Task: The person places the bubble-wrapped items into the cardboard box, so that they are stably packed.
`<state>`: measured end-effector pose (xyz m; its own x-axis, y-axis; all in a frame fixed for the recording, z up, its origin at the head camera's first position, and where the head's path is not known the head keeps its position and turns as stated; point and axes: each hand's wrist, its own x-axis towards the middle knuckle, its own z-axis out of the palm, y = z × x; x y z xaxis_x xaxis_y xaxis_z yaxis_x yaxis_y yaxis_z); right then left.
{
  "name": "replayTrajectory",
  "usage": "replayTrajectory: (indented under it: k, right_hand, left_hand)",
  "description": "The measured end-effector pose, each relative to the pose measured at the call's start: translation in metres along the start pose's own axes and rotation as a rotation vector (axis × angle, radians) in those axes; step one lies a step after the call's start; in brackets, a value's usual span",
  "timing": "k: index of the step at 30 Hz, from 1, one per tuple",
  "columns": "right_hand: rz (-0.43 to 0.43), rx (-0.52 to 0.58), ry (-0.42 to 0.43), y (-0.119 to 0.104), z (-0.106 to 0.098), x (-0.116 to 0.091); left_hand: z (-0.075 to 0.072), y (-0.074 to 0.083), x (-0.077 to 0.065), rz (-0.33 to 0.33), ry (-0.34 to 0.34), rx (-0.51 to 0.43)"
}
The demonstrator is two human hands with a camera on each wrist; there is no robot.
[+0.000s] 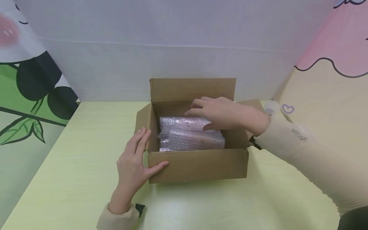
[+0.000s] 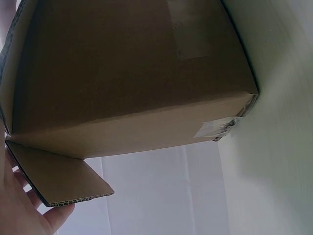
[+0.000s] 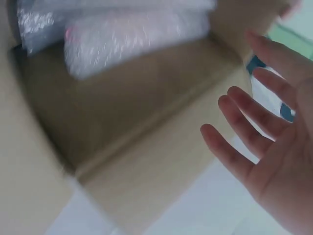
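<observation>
An opened cardboard box (image 1: 198, 164) stands on the table with its flaps folded out. Inside lie bubble-wrapped packages (image 1: 192, 140), side by side toward the front; their contents are blurred by the wrap. My left hand (image 1: 132, 166) rests at the box's front left corner, its extended fingers on the left flap (image 2: 58, 178) and the thumb against the front flap. Over the back of the box hovers my right hand (image 1: 218, 111), fingers spread and slightly bent, with nothing in it. In the right wrist view a wrapped package (image 3: 137, 41) lies apart from those fingertips.
The pale yellow table (image 1: 86, 179) extends around the box. Behind it rises a white wall panel (image 1: 172, 64), close to the upright back flap (image 1: 192, 89). Printed side panels (image 1: 330, 92) flank the table. Clear tape (image 2: 215, 127) sticks to a lower box corner.
</observation>
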<state>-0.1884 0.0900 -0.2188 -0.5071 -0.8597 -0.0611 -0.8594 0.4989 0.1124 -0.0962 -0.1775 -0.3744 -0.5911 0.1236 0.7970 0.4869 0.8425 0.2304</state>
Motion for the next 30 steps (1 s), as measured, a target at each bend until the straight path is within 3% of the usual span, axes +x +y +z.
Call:
replayTrajectory:
  k: [7,14,23,27,30]
  right_hand:
    - [0.21,0.192,0.158,0.044,-0.012,-0.051]
    - [0.551,0.259,0.174,0.098,0.0,-0.103]
    - [0.905,0.359,0.205,0.148,0.07,-0.147]
    - [1.097,0.414,0.245,0.151,0.109,-0.155]
    - [1.188,0.483,0.201,0.147,0.133,-0.155]
  left_hand:
    - [0.0,0.001,0.0,0.006,0.006,0.003]
    - [0.0,-0.001,-0.001,0.005,0.006,0.01]
    - [0.0,-0.002,-0.002,-0.013,-0.001,-0.005]
    - [0.0,-0.003,-0.002,0.0,0.016,0.0]
    - [0.0,-0.004,-0.002,-0.002,0.014,0.002]
